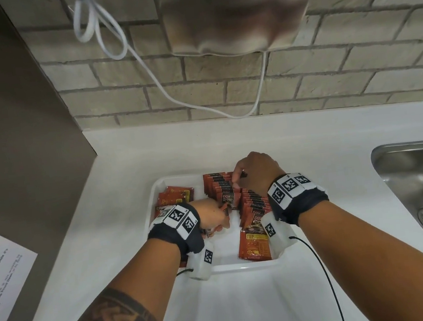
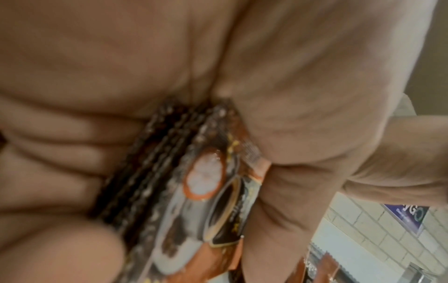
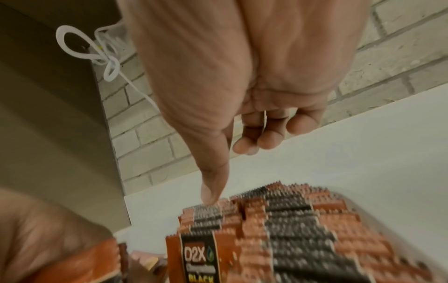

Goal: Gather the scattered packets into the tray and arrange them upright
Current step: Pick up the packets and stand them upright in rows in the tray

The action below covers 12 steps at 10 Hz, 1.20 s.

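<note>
Roughly 2 upright packet rows (image 1: 223, 189) in tray (image 1: 153, 194), left hand (image 1: 211, 213) grips bunch (image 2: 184, 172)

Head view looks down; both wrist views, close, share the packets (image 3: 278, 239).

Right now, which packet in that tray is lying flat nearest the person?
Find the white tray on the counter left of the steel sink. At its near edge, under the right wrist, lies one flat packet, back label facing up, while the packets behind it stand upright in rows.

White counter (image 1: 308, 132) bears the tray (image 1: 153, 194), perhaps paper (image 1: 0, 269)
</note>
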{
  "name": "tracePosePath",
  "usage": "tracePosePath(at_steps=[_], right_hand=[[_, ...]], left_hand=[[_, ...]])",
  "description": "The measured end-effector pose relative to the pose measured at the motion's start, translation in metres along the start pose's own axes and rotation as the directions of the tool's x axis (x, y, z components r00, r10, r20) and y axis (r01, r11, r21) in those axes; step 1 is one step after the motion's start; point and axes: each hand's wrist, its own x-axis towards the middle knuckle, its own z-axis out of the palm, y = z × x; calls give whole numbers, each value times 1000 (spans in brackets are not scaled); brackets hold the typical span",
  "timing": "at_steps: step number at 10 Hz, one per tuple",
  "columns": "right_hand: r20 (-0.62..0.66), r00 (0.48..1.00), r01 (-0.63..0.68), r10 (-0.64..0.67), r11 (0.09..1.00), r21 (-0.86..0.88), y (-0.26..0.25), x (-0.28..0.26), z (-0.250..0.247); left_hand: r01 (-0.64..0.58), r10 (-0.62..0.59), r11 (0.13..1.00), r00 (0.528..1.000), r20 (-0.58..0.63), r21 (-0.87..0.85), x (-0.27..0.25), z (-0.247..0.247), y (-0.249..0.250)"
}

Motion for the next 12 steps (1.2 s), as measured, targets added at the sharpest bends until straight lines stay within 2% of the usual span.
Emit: tracePosePath(at_steps=[2, 3, 4, 5, 6, 8, 9, 10, 11, 12], right_hand=[[-54, 995, 89, -84, 991, 99, -4, -36, -31], [92, 987, 125, -132, 989, 84, -9, -70, -33], [218, 971, 109, -94, 992, -56, -5, -90, -12], [238, 971, 67, -8, 968, -241, 5, -94, 11], [238, 971, 54, 27, 944, -327, 9, -98, 25], [266, 963, 73, 35, 920, -385, 10, -101, 34], [275, 961, 83, 32, 915, -395, 10, -103, 34], [278, 960, 87, 30, 913, -398, 10, -104, 33], [278, 960, 97, 21, 909, -404, 11, -104, 32], [279, 960, 115, 5, 904, -412, 14, -104, 32]], left_hand=[[1, 1, 998, 1000, 24, -70, -9, 2, -1], [0, 4, 999, 998, 68, -52, -14, 6, 1], [-1, 7, 998, 995, 97, -63, -16, 9, 4], [17, -6, 996, 992, 125, -86, -18, 12, 8], [36, -28, 997, 990, 136, -62, -19, 15, 11], [55, -29, 987, 985, 168, -152, -22, 20, 16], [26, 6, 982, 985, 170, -185, -21, 22, 16], [-22, 30, 981, 999, 40, -191, -6, 27, 6], [-24, 37, 947, 999, 32, -320, -6, 25, 4], [50, 65, 877, 973, 221, -478, -12, 21, 6]])
